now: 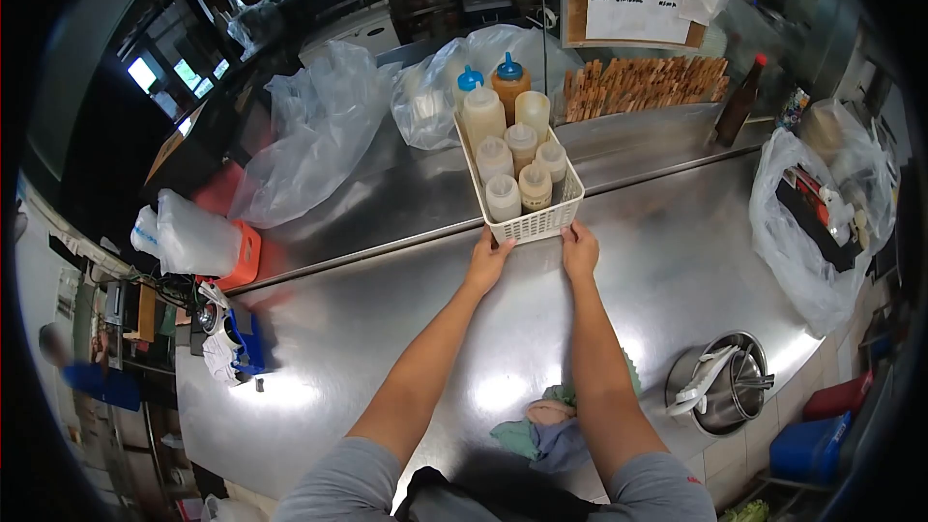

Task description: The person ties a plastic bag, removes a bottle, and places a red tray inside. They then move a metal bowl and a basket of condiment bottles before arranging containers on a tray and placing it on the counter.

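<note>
A cream plastic basket with slotted walls stands at the step between the steel table and its raised back ledge. Several squeeze bottles fill it, mostly pale and translucent. Two at the back wear blue caps, and one of these, an orange-brown bottle, has dark contents. My left hand grips the near left corner of the basket, thumb on its wall. At the near right corner, my right hand holds it the same way. Fingers under the basket are partly hidden.
Crumpled cloths lie near my right forearm. A steel pot with utensils stands at right, below a plastic bag of items. A brown bottle and wooden sticks line the back. An orange container is at left.
</note>
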The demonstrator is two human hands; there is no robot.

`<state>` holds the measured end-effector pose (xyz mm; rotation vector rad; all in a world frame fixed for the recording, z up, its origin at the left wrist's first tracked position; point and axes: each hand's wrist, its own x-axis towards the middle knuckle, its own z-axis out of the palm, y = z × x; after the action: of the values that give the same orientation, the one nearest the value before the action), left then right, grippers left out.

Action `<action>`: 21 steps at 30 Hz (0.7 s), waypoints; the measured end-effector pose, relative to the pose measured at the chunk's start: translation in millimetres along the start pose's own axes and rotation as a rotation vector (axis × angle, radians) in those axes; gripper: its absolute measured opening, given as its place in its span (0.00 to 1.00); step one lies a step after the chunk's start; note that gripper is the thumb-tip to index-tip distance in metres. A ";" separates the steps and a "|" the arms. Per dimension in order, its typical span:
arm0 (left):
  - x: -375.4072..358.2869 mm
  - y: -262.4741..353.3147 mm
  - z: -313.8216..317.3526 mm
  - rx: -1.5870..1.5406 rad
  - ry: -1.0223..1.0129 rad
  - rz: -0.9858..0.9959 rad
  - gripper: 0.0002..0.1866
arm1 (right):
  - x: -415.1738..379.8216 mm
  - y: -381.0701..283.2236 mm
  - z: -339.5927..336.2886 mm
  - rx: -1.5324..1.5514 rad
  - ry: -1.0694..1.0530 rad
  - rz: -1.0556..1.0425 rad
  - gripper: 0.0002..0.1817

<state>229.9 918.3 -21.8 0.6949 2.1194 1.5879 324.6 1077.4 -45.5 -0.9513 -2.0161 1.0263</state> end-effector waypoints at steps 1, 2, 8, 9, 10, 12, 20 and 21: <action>-3.1 4.1 2.2 0.002 -0.002 -0.006 0.29 | 1.0 -0.4 -0.4 0.035 -0.003 0.021 0.14; -5.3 7.0 4.4 0.039 0.050 0.012 0.27 | 2.4 -1.1 -0.6 0.070 -0.003 0.041 0.14; -9.7 15.2 8.5 0.200 0.100 -0.039 0.26 | 4.1 -2.1 3.0 0.157 0.023 0.148 0.14; -9.8 13.8 10.6 0.240 0.112 -0.050 0.26 | 4.0 -2.2 3.2 0.153 0.020 0.147 0.14; -9.9 12.3 12.8 0.234 0.113 -0.053 0.26 | 4.1 -1.8 2.3 0.174 0.002 0.169 0.14; -8.0 2.5 16.3 0.165 0.172 0.022 0.27 | 2.7 -4.0 -1.0 0.190 -0.020 0.191 0.14; -6.7 -3.9 13.1 0.229 0.237 0.060 0.15 | -2.9 -6.2 -3.0 0.149 -0.010 0.158 0.15; -6.6 -4.1 13.8 0.231 0.266 0.077 0.14 | -2.6 -2.3 -1.3 0.146 -0.010 0.159 0.15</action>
<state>242.6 923.9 -29.4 0.6765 2.5284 1.5637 326.3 1074.7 -43.6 -1.0417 -1.8679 1.2478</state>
